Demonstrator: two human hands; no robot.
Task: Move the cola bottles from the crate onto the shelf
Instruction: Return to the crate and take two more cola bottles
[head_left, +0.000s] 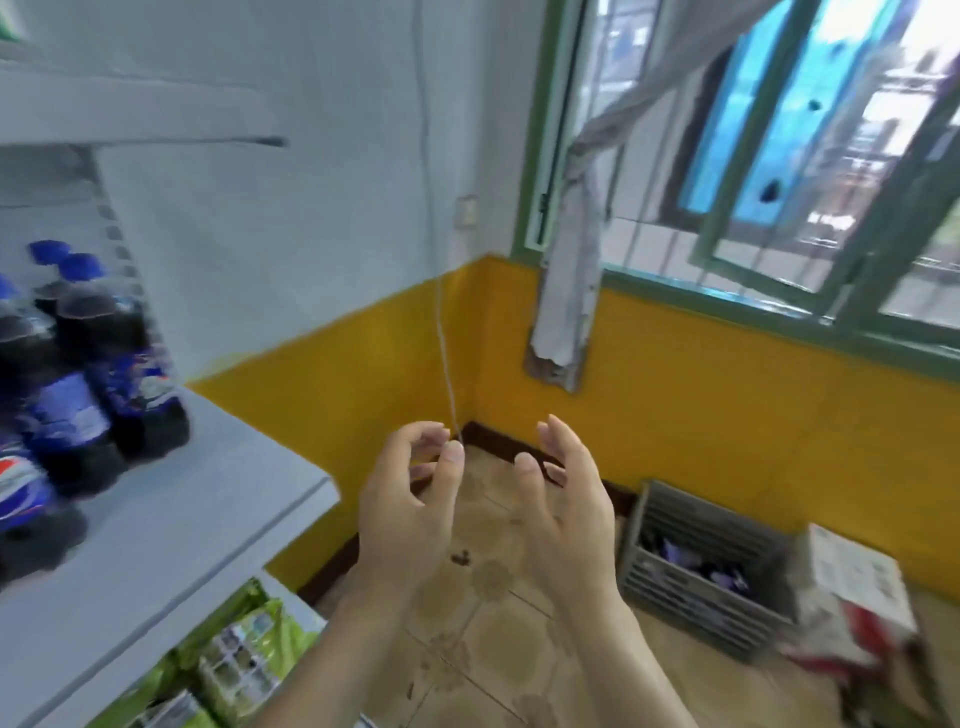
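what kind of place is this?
Probably a small shop or its stockroom: white retail shelf holding cola bottles, green snack packets on the tier below, and a grey crate of stock on the tiled floor.

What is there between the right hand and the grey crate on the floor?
In the head view, only bare tiled floor shows between the empty right hand and the crate; nothing stands in that stretch.

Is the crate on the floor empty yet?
Not empty: dark shapes with purple-blue labels lie inside the crate. Blur hides how many.
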